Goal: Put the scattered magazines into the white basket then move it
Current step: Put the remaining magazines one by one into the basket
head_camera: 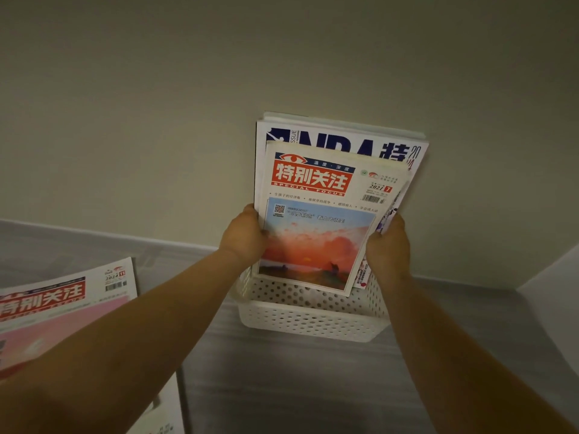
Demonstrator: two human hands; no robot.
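Note:
A stack of magazines (316, 220) stands upright in the white perforated basket (310, 321), leaning towards the wall. The front one has a red title block and a sunset picture; a larger blue-lettered one stands behind it. My left hand (247, 236) grips the stack's left edge and my right hand (388, 245) grips its right edge. Another magazine (62, 311) with a red title and pink cover lies at the lower left, partly under my left forearm.
The basket sits on a grey wood-grain floor (282, 386) close to a plain pale wall (188, 120). A second wall closes in at the far right. A white edge of paper shows at the bottom left.

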